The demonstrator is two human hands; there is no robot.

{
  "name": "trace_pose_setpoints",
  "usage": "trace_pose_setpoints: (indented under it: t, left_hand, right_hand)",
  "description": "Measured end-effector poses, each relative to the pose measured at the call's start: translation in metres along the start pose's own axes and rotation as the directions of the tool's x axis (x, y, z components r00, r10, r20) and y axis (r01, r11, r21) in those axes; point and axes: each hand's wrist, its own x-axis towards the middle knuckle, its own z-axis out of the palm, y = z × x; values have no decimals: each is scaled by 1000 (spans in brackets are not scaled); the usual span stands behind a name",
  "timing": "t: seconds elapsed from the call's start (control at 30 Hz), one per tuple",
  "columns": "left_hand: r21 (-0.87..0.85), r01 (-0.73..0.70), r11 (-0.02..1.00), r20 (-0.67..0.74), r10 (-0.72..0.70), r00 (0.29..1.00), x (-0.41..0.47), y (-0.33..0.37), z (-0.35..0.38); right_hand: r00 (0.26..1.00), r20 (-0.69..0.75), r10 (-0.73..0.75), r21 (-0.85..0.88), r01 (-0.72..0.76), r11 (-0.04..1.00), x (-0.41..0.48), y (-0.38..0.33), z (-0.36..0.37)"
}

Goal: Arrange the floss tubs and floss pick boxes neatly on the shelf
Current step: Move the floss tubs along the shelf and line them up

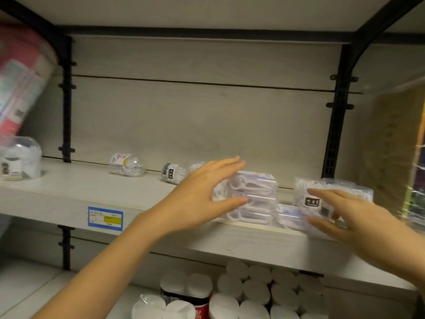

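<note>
A stack of clear floss pick boxes [255,199] stands at the front of the pale shelf [69,187]. My left hand [202,194] is spread against the stack's left side, fingers apart. To the right are a flat box [292,217] and a taller clear box with a dark label [305,192]. My right hand [358,219] hovers open over them, blurred. Two clear floss tubs lie on their sides farther back, one with a pale label [126,166] and one with a dark label [172,172].
A clear tub of white items [19,160] stands at the shelf's left end under a tilted pink package [20,84]. A blue price tag [105,218] is on the shelf edge. Paper rolls [253,293] fill the shelf below. Black brackets [335,125] frame the bay.
</note>
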Motion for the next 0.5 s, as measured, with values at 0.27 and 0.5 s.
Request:
trace_pose_setpoints:
  t: [0.27,0.5]
  left_hand:
    - [119,149,982,-210,-121,970,-75,-73,-65]
    - [248,230,941,-125,-204,971,-95,-163,-117]
  right_hand:
    - [918,-174,-356,154,382,911,0,-124,7]
    - [955,-55,-290,155,295,943,105,-214,36]
